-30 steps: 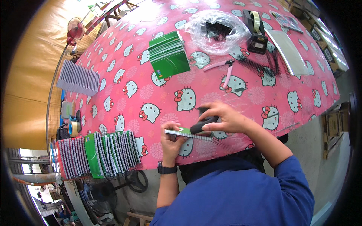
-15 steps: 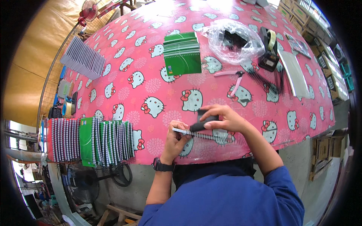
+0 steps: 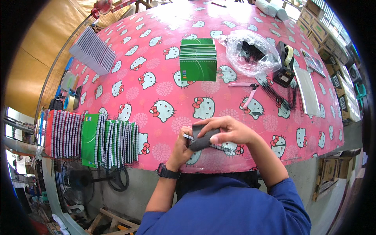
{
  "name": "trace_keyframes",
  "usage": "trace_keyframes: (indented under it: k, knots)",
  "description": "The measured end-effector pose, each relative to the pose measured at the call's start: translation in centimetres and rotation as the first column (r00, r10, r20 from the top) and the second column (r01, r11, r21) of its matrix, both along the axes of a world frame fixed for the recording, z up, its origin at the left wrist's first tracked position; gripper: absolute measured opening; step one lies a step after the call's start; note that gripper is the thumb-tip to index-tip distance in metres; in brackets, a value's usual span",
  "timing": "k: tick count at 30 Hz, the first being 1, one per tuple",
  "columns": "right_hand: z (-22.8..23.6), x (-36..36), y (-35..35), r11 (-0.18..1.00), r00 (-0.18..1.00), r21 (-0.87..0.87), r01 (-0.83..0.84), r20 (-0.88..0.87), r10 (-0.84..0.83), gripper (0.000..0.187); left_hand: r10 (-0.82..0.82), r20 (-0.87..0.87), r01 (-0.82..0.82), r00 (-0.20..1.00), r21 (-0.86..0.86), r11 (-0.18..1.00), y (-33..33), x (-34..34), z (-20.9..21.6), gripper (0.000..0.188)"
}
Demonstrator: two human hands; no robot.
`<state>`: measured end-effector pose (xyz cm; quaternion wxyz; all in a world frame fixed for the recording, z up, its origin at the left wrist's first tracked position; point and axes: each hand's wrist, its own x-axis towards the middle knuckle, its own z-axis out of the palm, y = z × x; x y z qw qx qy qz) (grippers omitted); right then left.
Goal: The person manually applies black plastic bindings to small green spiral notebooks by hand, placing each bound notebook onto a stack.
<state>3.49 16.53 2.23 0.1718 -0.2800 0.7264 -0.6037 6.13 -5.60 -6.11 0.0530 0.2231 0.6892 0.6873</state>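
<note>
Close to the table's near edge, my left hand [image 3: 180, 149] is closed around one end of a small spiral notebook [image 3: 188, 137] seen edge-on, its white end poking out between the fingers. From there a black spiral coil [image 3: 226, 149] runs off to the right under my right hand [image 3: 231, 131]. That hand grips a dark grey, bent pad [image 3: 203, 138] over the notebook's bound edge, thumb on its near side and fingers across its top. The pad hides most of the notebook. Beyond both hands lie pink-handled pliers [image 3: 248, 92] and several loose black coils [image 3: 276, 97].
Spiral notebooks stand in a row [image 3: 109, 139] at the left edge, with a white-paged stack [image 3: 92, 51] behind. Green notebooks [image 3: 198, 68] lie ahead. A clear plastic bag [image 3: 250, 64], a tape dispenser [image 3: 283, 68] and a pale flat sheet [image 3: 306, 92] are on the right.
The grey pad has moved left along the notebook toward my left hand and now covers more of the bound edge. My right hand moved with it. The view has shifted slightly.
</note>
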Motion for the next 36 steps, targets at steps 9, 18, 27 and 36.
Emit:
trace_keyframes:
  k: [9, 18, 27, 36]
  knots:
    - [1.0, 0.4, 1.7, 0.867, 0.768, 0.251, 0.430, -0.606, -0.206, 0.051, 0.152, -0.193, -0.192, 0.969, -0.205, 0.960, 1.7, 0.4, 2.0, 0.027]
    - [2.8, 3.4, -1.2, 0.929, 0.833, -0.040, 0.368, -0.430, -0.348, 0.022, 0.254, -0.089, -0.244, 0.963, 0.111, 0.963, 3.6, 1.0, 6.3, 0.026]
    - [3.3, 4.2, -1.7, 0.942, 0.866, -0.088, 0.324, -0.374, -0.332, 0.021, 0.225, -0.139, -0.212, 0.964, 0.105, 0.972, 2.8, 1.8, 6.3, 0.024]
    - [3.2, 4.4, -1.4, 0.948, 0.823, -0.092, 0.306, -0.475, -0.311, 0.023, 0.136, -0.170, -0.128, 0.976, 0.058, 0.990, 2.3, 2.3, 7.2, 0.019]
